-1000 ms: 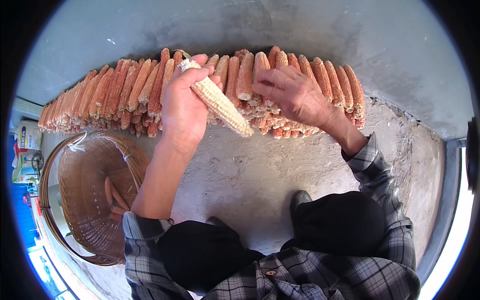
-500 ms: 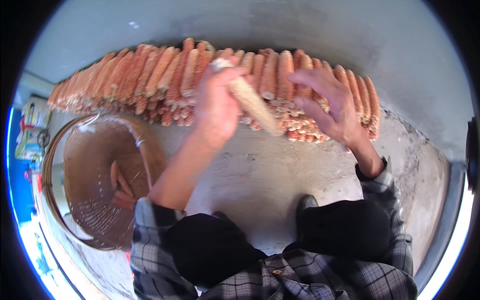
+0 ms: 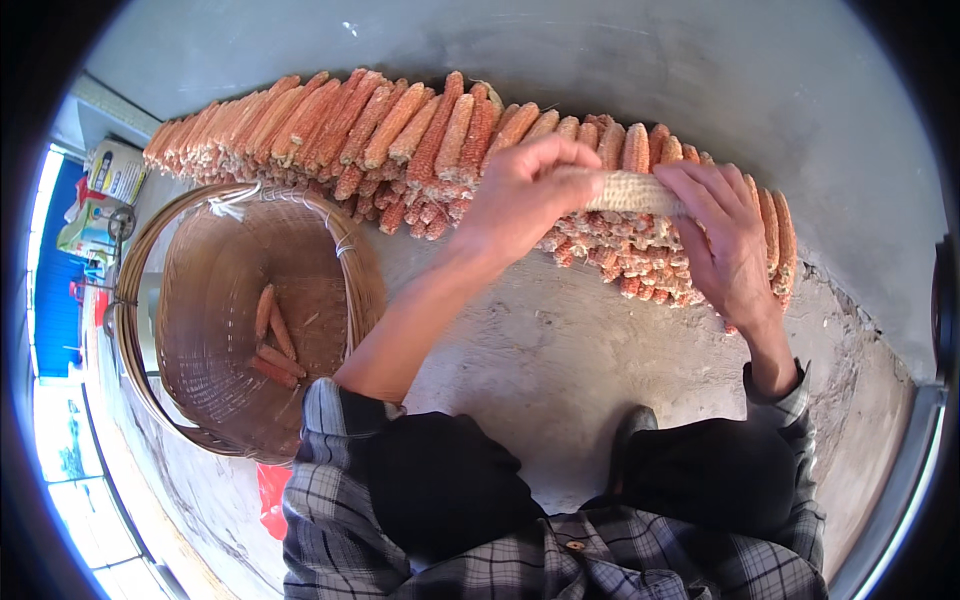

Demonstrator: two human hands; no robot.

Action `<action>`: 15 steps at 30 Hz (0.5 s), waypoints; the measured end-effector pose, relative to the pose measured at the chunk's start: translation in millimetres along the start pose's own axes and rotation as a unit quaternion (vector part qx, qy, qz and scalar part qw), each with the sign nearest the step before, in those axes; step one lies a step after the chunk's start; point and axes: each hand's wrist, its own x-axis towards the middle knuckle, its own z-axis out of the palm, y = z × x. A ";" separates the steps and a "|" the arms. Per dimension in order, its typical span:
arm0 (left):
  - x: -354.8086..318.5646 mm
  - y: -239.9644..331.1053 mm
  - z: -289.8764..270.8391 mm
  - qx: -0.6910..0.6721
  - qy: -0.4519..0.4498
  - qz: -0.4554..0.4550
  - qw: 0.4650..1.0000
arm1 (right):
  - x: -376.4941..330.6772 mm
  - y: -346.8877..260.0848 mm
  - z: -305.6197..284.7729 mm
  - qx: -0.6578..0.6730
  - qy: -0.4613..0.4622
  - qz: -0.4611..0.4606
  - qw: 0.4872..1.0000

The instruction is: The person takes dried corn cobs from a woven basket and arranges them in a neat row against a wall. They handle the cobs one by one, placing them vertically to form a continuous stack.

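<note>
Head view shows the left hand [image 3: 525,195] closed in a firm grip around one end of a pale, kernel-stripped corn cob [image 3: 632,192], held level above the heap. The right hand [image 3: 722,240] has come up to meet it: half a second ago it lay spread on the cobs, and now its open, loosely curled fingers [image 3: 700,200] touch the cob's other end without closing on it, so the cob is braced between both hands. Just beneath runs a long row of orange-red dried corn cobs [image 3: 400,130], stacked along the far edge of the concrete floor [image 3: 560,360] against the grey wall [image 3: 620,60]. Near the floor's left edge stands a round woven bamboo basket [image 3: 345,260] with a few orange cobs [image 3: 272,340] in it.
</note>
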 end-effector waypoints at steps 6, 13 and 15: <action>-10.1 4.1 -0.4 0.165 -0.025 0.036 0.985 | 10.9 9.2 4.6 -0.057 0.024 -0.041 0.997; 5.7 -14.6 -28.2 0.013 0.213 0.022 0.977 | -2.9 24.9 -8.9 -0.014 0.104 0.070 0.992; 12.5 -20.0 -40.4 -0.052 0.241 -0.012 0.969 | -10.8 31.8 -7.2 0.001 0.099 0.090 0.991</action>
